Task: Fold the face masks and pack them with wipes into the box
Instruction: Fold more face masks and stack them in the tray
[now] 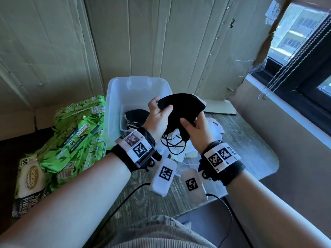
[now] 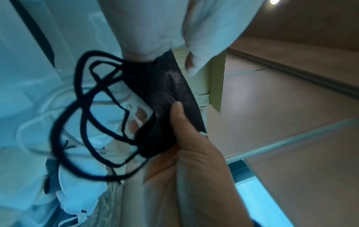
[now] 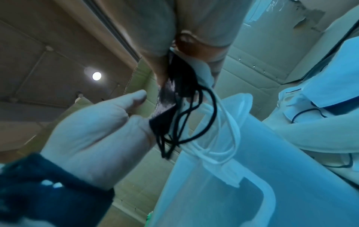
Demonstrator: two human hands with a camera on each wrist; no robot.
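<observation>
Both hands hold one black face mask up in front of the clear plastic box. My left hand grips its left end, thumb on top. My right hand pinches its lower part, and the black ear loops dangle below. The left wrist view shows the mask folded flat with a thumb pressed on it. It hangs edge-on in the right wrist view. A few dark masks lie inside the box. Green wipes packs are piled to its left.
Loose white masks lie on the wooden table under my hands. The translucent box lid lies flat at the right. Cardboard sheets stand behind the box. A window with a bead chain is at the far right.
</observation>
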